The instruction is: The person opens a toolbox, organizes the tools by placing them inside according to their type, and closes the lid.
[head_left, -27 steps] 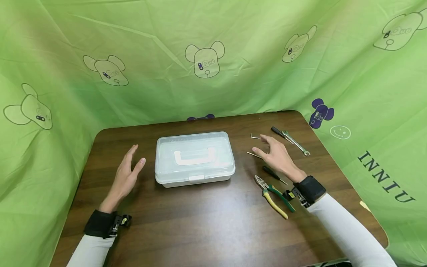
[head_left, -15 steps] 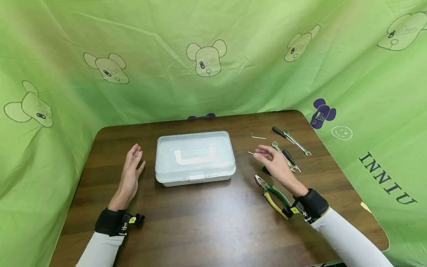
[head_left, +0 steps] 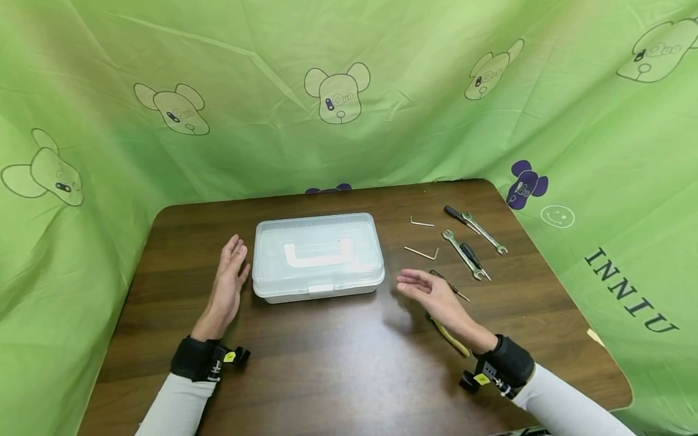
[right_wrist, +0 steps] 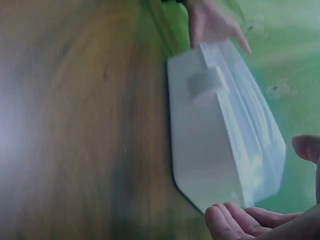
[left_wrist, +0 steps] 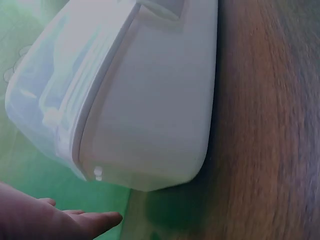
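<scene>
A white plastic box [head_left: 319, 260] with a translucent lid, a carrying handle [head_left: 319, 254] and a front latch [head_left: 320, 289] sits closed on the table. Just left of it, my left hand [head_left: 228, 284] hovers with fingers straight, apart from the box's side. My right hand [head_left: 436, 300] is off the box's right front corner, fingers extended, thumb apart, holding nothing. Beneath that hand lie combination pliers [head_left: 449, 336], mostly hidden, and a small screwdriver [head_left: 449, 286]. In the right wrist view, the box [right_wrist: 200, 135] stands between both hands; the left wrist view shows its front wall [left_wrist: 155, 100].
Right of the box lie two hex keys [head_left: 421, 253], two wrenches [head_left: 462, 254] and two more black-handled screwdrivers [head_left: 473, 257]. A green printed curtain [head_left: 245, 121] surrounds the back and sides of the brown wooden table [head_left: 338, 375].
My right hand has moved left and toward me, uncovering a hex key, a wrench and a screwdriver while covering much of the pliers. My left hand has moved right, closer to the box.
</scene>
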`<state>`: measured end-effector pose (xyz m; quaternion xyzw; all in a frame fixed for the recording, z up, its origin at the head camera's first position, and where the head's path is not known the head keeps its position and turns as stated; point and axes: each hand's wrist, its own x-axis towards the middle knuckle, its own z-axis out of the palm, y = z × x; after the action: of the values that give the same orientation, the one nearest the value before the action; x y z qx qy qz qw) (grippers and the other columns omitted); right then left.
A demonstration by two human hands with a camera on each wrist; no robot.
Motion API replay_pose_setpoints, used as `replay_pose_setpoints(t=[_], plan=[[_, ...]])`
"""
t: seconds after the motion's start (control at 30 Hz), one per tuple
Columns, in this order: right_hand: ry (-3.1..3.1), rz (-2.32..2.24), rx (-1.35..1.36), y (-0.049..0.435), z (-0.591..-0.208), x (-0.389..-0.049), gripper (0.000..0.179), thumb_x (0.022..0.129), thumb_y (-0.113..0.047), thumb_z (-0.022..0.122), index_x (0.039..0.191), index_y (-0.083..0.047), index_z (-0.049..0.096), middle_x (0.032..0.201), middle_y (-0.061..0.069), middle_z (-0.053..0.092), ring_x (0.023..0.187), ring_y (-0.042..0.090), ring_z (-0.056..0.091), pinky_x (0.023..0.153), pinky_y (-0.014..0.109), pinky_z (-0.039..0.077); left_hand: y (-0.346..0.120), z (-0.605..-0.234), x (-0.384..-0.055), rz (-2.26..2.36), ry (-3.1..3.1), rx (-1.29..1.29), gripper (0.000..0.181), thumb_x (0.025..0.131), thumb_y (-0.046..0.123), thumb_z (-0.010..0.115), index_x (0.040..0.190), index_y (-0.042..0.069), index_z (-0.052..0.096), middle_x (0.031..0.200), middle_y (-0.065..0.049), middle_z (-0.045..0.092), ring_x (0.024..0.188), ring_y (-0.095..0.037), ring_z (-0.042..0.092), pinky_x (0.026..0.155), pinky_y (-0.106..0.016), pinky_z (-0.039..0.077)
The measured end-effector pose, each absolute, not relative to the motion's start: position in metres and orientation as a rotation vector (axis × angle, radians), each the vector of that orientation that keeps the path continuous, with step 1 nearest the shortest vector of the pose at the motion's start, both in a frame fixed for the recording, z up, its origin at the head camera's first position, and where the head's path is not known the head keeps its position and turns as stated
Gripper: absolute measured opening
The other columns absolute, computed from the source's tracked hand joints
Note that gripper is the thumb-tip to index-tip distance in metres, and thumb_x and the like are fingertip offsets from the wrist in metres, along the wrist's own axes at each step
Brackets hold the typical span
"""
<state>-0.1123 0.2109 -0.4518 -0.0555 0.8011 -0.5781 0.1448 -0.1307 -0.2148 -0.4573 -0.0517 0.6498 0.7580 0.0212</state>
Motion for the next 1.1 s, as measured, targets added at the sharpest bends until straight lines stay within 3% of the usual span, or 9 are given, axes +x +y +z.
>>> replay_pose_setpoints(t=[0.23,0.5,0.73,0.93,1.1], plan=[[1.850,-1.891,-0.047,0.192,-0.459,-0.105,0.064,0.108,-0.015,0.061,0.155,0.017,0.033,0.152,0.037,0.048,0.137,0.036,0.057,0.113,0.042,0.049,-0.207,-0.461,-0.134,2.355,1.988,-0.207,0.078,0.113,0.038,0.042,0.171,0.013,-0.004,0.178,-0.010,-0.004,0.163,-0.018,0.002,0.132,-0.046,0.008],[1.572,-1.993,-0.005,0.171,-0.473,-0.102,0.063,0.111,-0.018,0.056,0.153,0.020,0.030,0.154,0.040,0.043,0.142,0.037,0.052,0.117,0.041,0.045,-0.198,-0.463,-0.136,2.368,1.975,-0.224,0.082,0.112,0.040,0.044,0.171,0.012,-0.006,0.178,-0.010,-0.008,0.163,-0.018,-0.003,0.131,-0.046,0.002],[1.446,-2.033,0.057,0.151,-0.484,-0.096,0.063,0.112,-0.019,0.054,0.155,0.019,0.026,0.156,0.039,0.041,0.144,0.039,0.049,0.118,0.041,0.043,-0.193,-0.464,-0.138,2.387,1.975,-0.241,0.083,0.111,0.034,0.046,0.170,0.008,-0.005,0.178,-0.010,-0.007,0.163,-0.017,-0.003,0.131,-0.037,0.001],[1.371,-2.133,0.124,0.134,-0.489,-0.095,0.055,0.111,-0.016,0.056,0.148,0.018,0.036,0.151,0.037,0.048,0.141,0.040,0.053,0.117,0.043,0.044,-0.190,-0.464,-0.139,2.383,1.980,-0.257,0.082,0.111,0.033,0.047,0.170,0.009,-0.004,0.178,-0.006,-0.007,0.163,-0.014,-0.002,0.131,-0.034,0.003],[1.284,-2.258,0.223,0.117,-0.493,-0.091,0.030,0.109,-0.011,0.058,0.132,0.008,0.055,0.135,0.026,0.066,0.132,0.036,0.062,0.115,0.044,0.047,-0.188,-0.464,-0.139,2.386,1.967,-0.254,0.082,0.111,0.033,0.047,0.170,0.010,-0.005,0.178,-0.004,-0.007,0.163,-0.013,-0.002,0.131,-0.034,0.004]])
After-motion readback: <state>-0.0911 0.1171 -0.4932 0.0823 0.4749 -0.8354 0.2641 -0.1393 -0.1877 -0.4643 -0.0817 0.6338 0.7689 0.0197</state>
